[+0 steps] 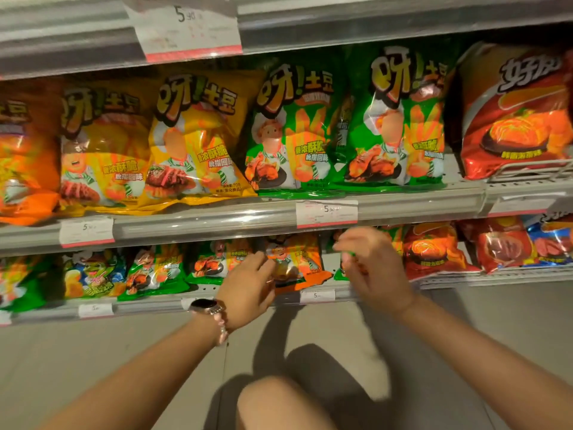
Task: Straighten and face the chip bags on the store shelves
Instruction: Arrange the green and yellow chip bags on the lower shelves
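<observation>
Reaching: both hands up at the lower shelf [310, 301], near the middle of its front edge.
Left hand [248, 290]: fingers loosely spread and extended, tips at or just short of the left side of the small orange bag [305, 259]; contact too blurred to confirm. Probably steadying it for a turn to face front.
Right hand [372, 268]: motion-blurred; fingers curled, seemingly pinching the top of a small green bag [339, 276] mostly hidden behind the hand. Exact grip cannot be told.
Orange bag: upright but slightly tilted, front edge overhanging the shelf lip above a price tag [317, 295]; looks like the one being squared up.
Lower shelf neighbours: green bags [155, 271] to the left, leaning unevenly; red bags [434, 252] towards the right end, apparently not yet faced.
Middle shelf [217, 223]: large yellow bags [192, 141] and large green bags [294, 128] upright, labels forward, bottoms at the front edge, likely already faced.
Wristwatch [206, 306]: on the left wrist.
Knee [273, 401]: low in view, suggesting a crouch to reach the lower row.
</observation>
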